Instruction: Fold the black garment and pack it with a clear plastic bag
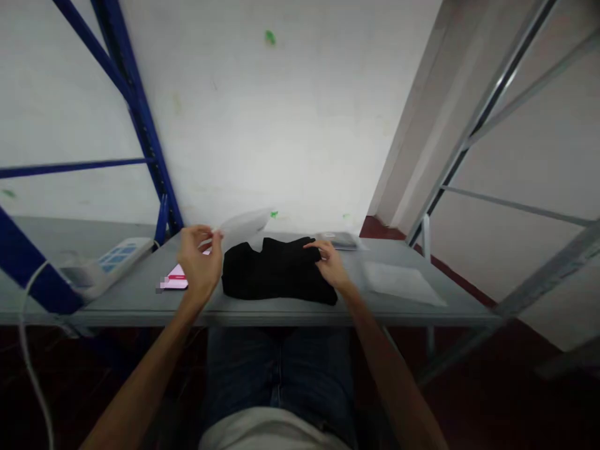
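My left hand [202, 257] is raised above the table's left half, its thumb and fingers pinched on the edge of a thin, whitish see-through plastic sheet or bag [246, 224]. The plastic stretches to the right, behind a black folded cloth [276, 272]. This cloth lies in front of me near the table's front edge, its exact kind not clear. My right hand [330, 262] rests at the cloth's upper right, index finger stretched along its top and the other fingers bent. Under and behind my left hand lies a phone with a pink screen [177, 278], partly covered by the hand.
The grey table [187, 307] stands against a white wall. A flat whitish plastic sheet [403, 281] lies on the right, and a flat packet [342, 240] at the back. A white power strip [122, 256] sits left, beside the blue rack post [145, 125]. A grey metal frame [482, 119] rises at right.
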Motion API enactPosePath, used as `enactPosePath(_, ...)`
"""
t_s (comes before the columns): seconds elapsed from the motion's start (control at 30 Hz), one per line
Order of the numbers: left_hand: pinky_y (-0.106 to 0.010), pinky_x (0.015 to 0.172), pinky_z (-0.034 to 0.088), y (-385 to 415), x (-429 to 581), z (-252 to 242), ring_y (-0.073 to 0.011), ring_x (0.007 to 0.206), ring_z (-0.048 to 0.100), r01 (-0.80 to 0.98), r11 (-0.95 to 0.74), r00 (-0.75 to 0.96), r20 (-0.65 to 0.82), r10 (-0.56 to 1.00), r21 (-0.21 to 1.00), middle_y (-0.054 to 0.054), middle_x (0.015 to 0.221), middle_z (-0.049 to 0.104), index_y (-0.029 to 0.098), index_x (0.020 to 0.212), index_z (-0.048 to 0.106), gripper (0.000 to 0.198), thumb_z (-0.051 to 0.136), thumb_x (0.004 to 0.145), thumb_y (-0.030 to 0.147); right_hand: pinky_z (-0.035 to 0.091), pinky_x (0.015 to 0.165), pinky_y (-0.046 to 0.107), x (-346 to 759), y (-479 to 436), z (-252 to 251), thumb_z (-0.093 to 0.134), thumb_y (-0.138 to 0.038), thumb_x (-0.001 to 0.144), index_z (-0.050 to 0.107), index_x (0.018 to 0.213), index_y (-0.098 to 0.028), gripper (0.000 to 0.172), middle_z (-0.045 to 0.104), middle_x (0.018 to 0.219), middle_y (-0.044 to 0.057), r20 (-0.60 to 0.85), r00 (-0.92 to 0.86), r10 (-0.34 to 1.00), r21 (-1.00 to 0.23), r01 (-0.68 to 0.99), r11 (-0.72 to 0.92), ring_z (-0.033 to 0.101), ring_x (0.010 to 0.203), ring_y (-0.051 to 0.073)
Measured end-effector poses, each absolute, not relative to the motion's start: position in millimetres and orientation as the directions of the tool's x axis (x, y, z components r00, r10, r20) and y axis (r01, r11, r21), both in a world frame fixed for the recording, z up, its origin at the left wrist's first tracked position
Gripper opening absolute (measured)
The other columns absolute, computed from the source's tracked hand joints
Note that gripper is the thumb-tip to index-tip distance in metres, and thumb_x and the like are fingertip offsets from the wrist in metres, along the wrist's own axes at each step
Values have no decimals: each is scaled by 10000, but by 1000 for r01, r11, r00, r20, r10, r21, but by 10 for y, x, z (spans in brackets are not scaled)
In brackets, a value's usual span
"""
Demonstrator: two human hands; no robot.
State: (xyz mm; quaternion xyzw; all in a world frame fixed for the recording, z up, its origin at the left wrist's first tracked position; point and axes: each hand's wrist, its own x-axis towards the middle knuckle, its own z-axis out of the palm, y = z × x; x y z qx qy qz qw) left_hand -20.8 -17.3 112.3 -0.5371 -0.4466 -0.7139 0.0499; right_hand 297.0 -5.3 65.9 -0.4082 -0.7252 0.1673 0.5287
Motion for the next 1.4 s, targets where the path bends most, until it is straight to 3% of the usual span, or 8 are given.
enactPosePath(0.2, -275, 758, 642, -231, 129, 873, -155, 844, 740, 405, -692, -194, 795, 574, 598, 0, 898, 698, 213, 1012, 590, 236, 740, 895, 353, 474, 1075, 373, 3011, -203, 575, 401, 83, 689, 766, 1105, -233, 637, 692, 1231, 65, 464, -262, 846, -465, 741, 485, 639, 1153, 198)
enactPosePath(0.33, -310, 787, 659, -309, 376, 713, -162, 820, 747, 341, -707, 16, 748, 664, 620, -9, 889, 713, 224, 946, 606, 176, 700, 917, 369, 492, 958, 359, 3095, -625, 970, 469, 38, 835, 766, 1009, -229, 436, 708, 1149, 76, 459, -192, 868, -289, 891, 350, 642, 1088, 237)
enactPosePath(0.43, -329, 787, 668, -390, 499, 680, -176, 824, 755, 311, -707, 87, 722, 687, 635, -15, 897, 720, 229, 960, 613, 189, 700, 913, 389, 500, 796, 291, 2976, -885, 1264, 600, -112, 926, 742, 1015, -248, 216, 702, 965, 27, 490, -258, 832, -332, 828, 452, 647, 828, 172)
enactPosePath(0.5, -332, 788, 671, -443, 543, 694, -181, 829, 762, 290, -711, 112, 715, 691, 641, -17, 906, 729, 229, 979, 610, 207, 711, 904, 393, 498, 777, 281, 2824, -951, 1330, 685, -204, 929, 728, 1111, -262, 196, 689, 999, 21, 540, -299, 787, -351, 770, 533, 636, 789, 151)
enactPosePath(0.6, -324, 784, 671, -504, 557, 736, -179, 823, 771, 252, -721, 164, 706, 689, 646, -16, 917, 748, 231, 1001, 600, 211, 715, 902, 377, 499, 796, 284, 2590, -902, 1243, 739, -277, 926, 726, 1173, -281, 247, 674, 1098, 35, 589, -340, 733, -320, 735, 598, 652, 857, 155)
enactPosePath(0.87, -329, 777, 665, -507, 487, 835, -186, 838, 767, 276, -745, 279, 691, 667, 608, -18, 906, 755, 243, 975, 606, 147, 699, 915, 340, 490, 775, 287, 2531, -767, 1071, 667, -345, 988, 793, 1030, -283, 146, 699, 1019, 44, 664, -401, 631, -172, 740, 651, 654, 942, 191)
enactPosePath(1.07, -304, 736, 652, -507, 468, 865, -180, 830, 753, 310, -747, 267, 701, 662, 588, -9, 890, 745, 244, 993, 614, 155, 697, 917, 351, 501, 833, 302, 2543, -813, 1065, 638, -347, 1006, 758, 1151, -287, 198, 706, 1096, 54, 709, -381, 594, -153, 739, 657, 660, 985, 198)
enactPosePath(1.4, -288, 723, 643, -465, 338, 953, -164, 819, 739, 364, -752, 188, 747, 638, 550, -4, 901, 728, 233, 951, 640, 131, 711, 909, 335, 494, 854, 344, 2679, -739, 1100, 562, -279, 1038, 744, 1033, -240, 186, 704, 1064, 77, 688, -356, 632, -101, 816, 569, 626, 996, 232)
